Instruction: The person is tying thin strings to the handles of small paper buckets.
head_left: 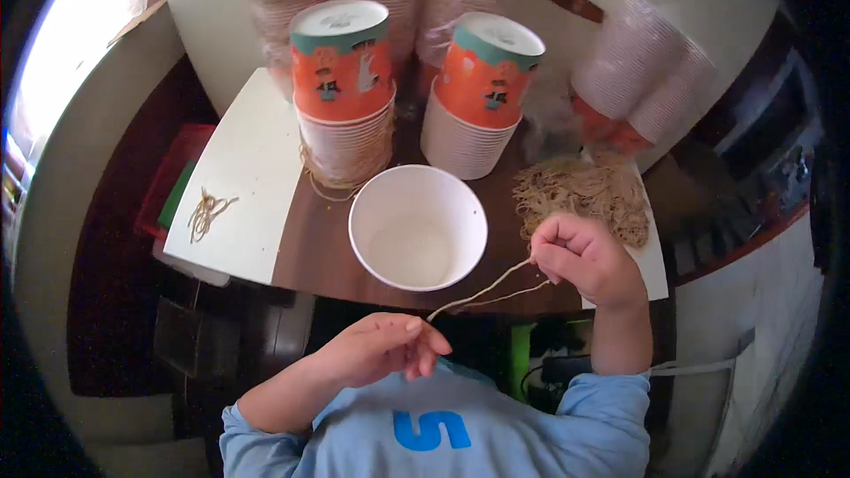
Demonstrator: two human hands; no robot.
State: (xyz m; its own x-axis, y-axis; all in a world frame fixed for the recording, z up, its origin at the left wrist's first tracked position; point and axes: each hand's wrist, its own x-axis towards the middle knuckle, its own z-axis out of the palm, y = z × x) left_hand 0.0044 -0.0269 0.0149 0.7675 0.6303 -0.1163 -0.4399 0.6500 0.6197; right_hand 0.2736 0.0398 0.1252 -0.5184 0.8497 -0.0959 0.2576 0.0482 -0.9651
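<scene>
So, from the head cam, which is the only view here: the landmark is the white tub (416,212), sitting mouth-up near the front edge of the table (305,261). The cord (478,297) is in the air just on the near side of that tub, slanting up from left to right, with two strands visible.

Right hand (584,261), to the right of the tub, is closed in a small fist with the cord pinched at the fingertips. Left hand (385,347), on the tub's near side, is looser: thumb and index finger seem to have a light pinch on the other end, the rest half curled. Holding both ends apart like that probably keeps the strands from tangling, and staying this side of the rim likely keeps them from snagging.

The cord pile (593,186) lies right of the tub, next to the right hand, so I'd guess it's there for an easy reach. A small tuft of cords (208,215) sits well off to the tub's left, maybe to keep it separate from the pile.

Behind the tub are the left stack (343,97) and right stack (482,88), nested upside down, probably steadier that way. Loose strands hug the left one's lower part.
</scene>
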